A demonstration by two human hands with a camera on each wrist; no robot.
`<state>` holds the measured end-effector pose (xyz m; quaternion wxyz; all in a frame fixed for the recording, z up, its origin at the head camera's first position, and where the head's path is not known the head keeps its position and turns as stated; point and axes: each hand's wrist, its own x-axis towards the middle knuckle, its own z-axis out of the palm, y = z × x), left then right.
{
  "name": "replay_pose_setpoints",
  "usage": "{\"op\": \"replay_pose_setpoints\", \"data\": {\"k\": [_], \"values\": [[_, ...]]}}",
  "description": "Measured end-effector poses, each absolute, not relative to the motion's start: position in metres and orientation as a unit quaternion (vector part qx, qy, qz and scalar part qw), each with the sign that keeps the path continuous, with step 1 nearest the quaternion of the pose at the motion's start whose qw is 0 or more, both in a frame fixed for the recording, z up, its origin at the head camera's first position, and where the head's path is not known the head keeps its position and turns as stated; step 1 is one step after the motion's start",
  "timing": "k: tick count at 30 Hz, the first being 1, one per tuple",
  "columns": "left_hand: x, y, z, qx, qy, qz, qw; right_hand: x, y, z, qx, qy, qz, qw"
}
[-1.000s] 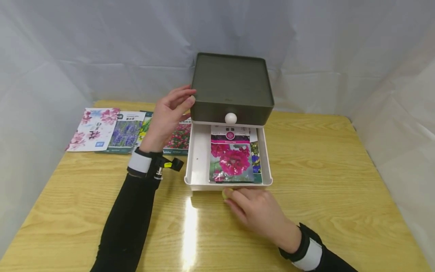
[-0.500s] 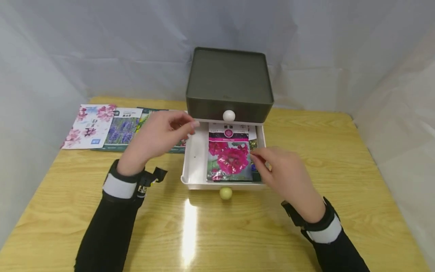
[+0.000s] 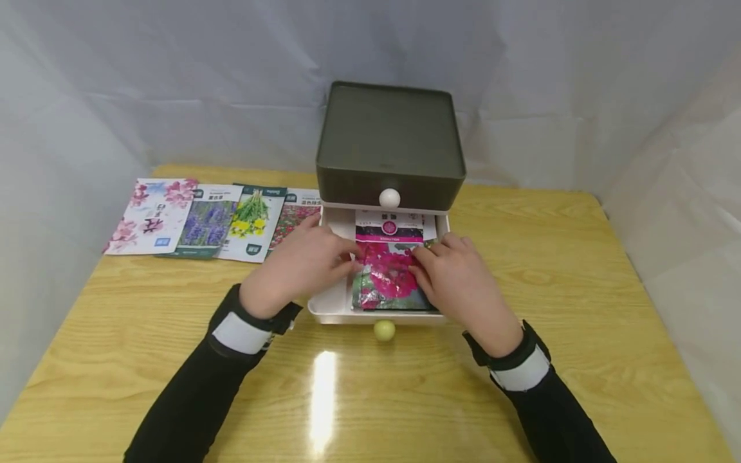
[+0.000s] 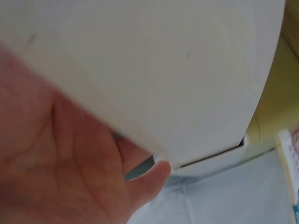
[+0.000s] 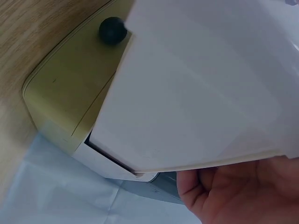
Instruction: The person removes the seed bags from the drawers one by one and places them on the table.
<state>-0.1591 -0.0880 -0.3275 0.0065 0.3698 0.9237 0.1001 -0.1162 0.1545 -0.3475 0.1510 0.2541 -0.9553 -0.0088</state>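
The pink-flower packet (image 3: 389, 283) lies in the pulled-out white drawer (image 3: 341, 317), in front of the dark cabinet (image 3: 390, 132). The left hand (image 3: 307, 260) has its fingers at the packet's left edge, the right hand (image 3: 460, 280) at its right (whether either pinches it, I cannot tell; the drawer walls fill the wrist views). Four flower packets (image 3: 207, 222) overlap on the surface (image 3: 579, 289), left of the cabinet.

Pale sheeting (image 3: 231, 58) behind wooden table (image 3: 556, 289)
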Motion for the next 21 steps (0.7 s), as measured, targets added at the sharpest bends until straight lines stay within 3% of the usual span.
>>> {"op": "replay_pose_setpoints", "data": {"k": [11, 21], "values": [[-0.1615, -0.0866, -0.3313, 0.374, 0.923, 0.088, -0.014, -0.1150, 0.1526, -0.3500, 0.238, -0.958, 0.005, 0.161], [-0.1607, -0.0866, -0.3228, 0.293, 0.937, 0.191, 0.013, -0.1197, 0.1545, -0.3509, 0.236, -0.939, 0.176, 0.176]]}}
